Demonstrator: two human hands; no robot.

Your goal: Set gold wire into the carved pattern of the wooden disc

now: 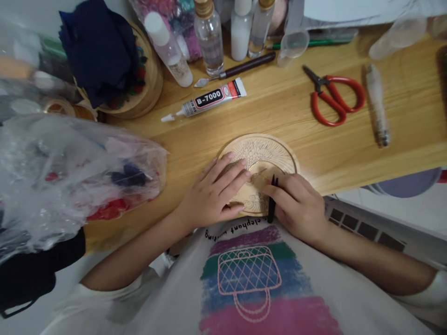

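Note:
A round wooden plaque (270, 146) carved with fine feather-like and wave-like lines lies at the table's near edge. My left hand (214, 190) rests flat over its left side, fingers stretched out and slightly apart, covering part of the pattern. On the right side of the plaque, my right hand (298, 204) is closed around black tweezers (271, 207), whose tips point away from me. A thin, light line, perhaps wire or thread, shows near its fingertips; I cannot make out whether it is held.
Beyond the plaque lie a B-7000 glue tube (213, 98), a dark-handled palette knife (247, 65), red-handled scissors (337, 97) and a pen (377, 104). Several bottles (209, 42) stand behind. Clear plastic bags (84, 167) crowd the left, near a round wooden box (150, 88) topped with dark blue cloth (99, 51).

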